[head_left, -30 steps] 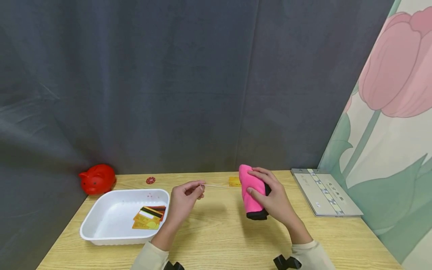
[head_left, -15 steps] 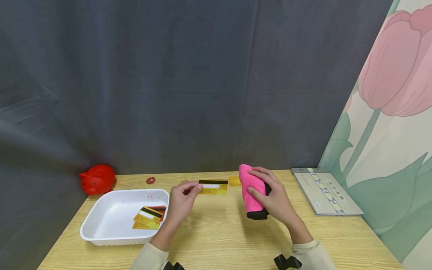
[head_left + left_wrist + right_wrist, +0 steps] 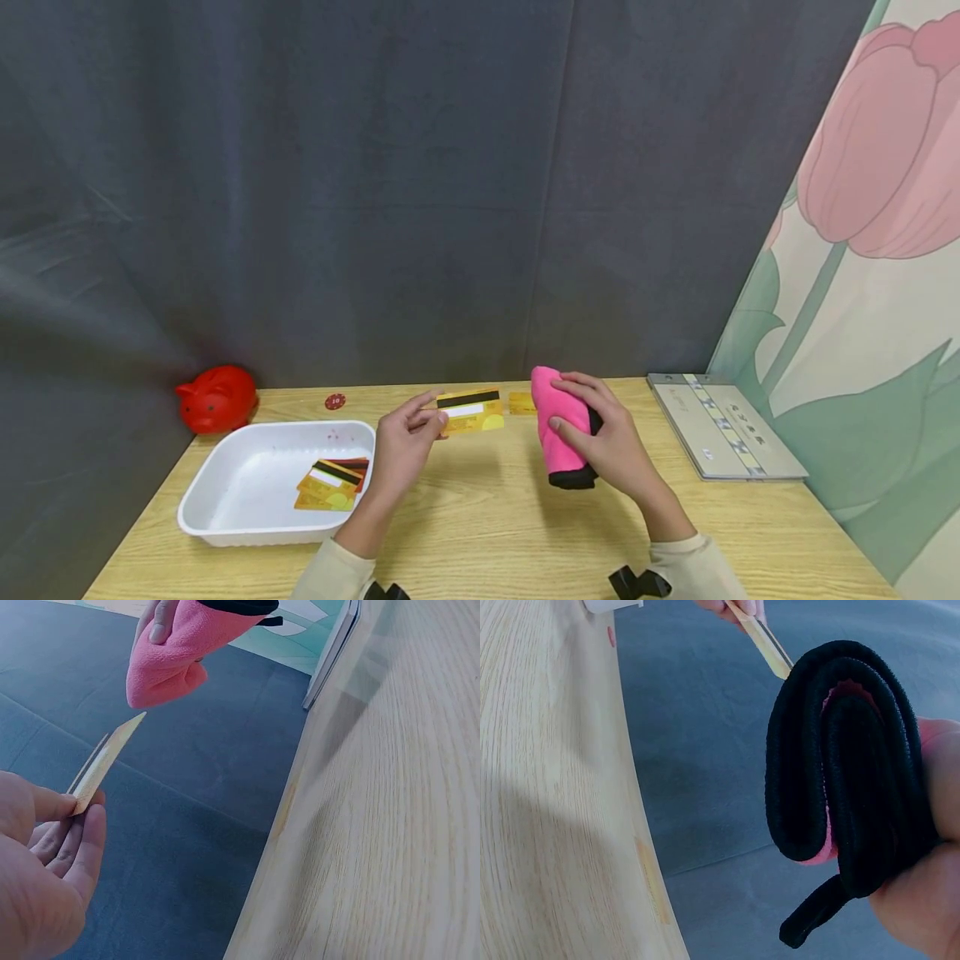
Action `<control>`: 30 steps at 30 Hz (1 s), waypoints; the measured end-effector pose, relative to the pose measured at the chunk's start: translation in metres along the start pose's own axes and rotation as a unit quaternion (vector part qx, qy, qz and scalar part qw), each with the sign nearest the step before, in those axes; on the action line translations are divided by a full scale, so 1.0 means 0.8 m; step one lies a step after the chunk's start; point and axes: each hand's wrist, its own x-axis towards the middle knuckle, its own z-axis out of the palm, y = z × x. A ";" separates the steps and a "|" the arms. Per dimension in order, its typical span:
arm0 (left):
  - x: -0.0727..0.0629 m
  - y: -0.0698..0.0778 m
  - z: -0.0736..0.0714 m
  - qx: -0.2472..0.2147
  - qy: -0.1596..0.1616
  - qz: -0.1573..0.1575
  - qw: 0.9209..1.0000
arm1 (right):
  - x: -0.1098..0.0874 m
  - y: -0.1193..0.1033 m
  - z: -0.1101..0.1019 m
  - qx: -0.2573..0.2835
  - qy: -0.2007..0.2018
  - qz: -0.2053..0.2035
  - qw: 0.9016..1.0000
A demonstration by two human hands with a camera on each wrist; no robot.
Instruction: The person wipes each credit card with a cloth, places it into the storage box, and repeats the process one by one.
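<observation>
My left hand point(image 3: 405, 440) pinches a gold bank card point(image 3: 472, 410) by its left end, between thumb and fingers, above the table. The card's black stripe and white strip face the head camera. In the left wrist view the card point(image 3: 105, 763) shows almost edge-on. With my right hand point(image 3: 617, 446) I grip a folded pink cloth point(image 3: 558, 421) with black edging, held up to the right of the card. Its black folded layers and a small loop point(image 3: 810, 911) fill the middle of the right wrist view. Another yellow card point(image 3: 522, 403) lies on the table behind, between the two.
A white tray point(image 3: 232, 531) with several bank cards point(image 3: 330, 485) inside stands at the left. Behind it are a red piggy bank point(image 3: 217, 400) and a small red chip point(image 3: 335, 402). A grey book point(image 3: 723, 429) lies at the right, near the flowered wall.
The card in my left hand has turned from edge-on to showing its striped face, and now tilts slightly up to the right. My right hand and the cloth have stayed in place.
</observation>
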 end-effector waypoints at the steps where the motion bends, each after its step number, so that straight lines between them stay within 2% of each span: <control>1: 0.000 0.000 0.000 0.001 -0.002 0.004 1.000 | 0.000 0.000 0.000 0.000 0.000 0.000 1.000; 9: 0.001 -0.004 0.001 -0.013 -0.026 0.024 0.999 | 0.000 0.003 0.001 -0.005 0.003 -0.002 1.000; 14: 0.003 -0.007 0.004 -0.018 -0.040 0.022 0.999 | 0.000 0.003 0.002 -0.003 0.003 -0.002 1.000; 23: 0.004 -0.014 0.009 0.002 -0.053 0.021 0.998 | 0.000 0.003 0.005 0.004 -0.003 0.003 1.000; 30: 0.001 -0.014 0.013 -0.013 -0.077 0.016 0.997 | -0.001 0.003 0.013 0.013 -0.015 -0.010 1.000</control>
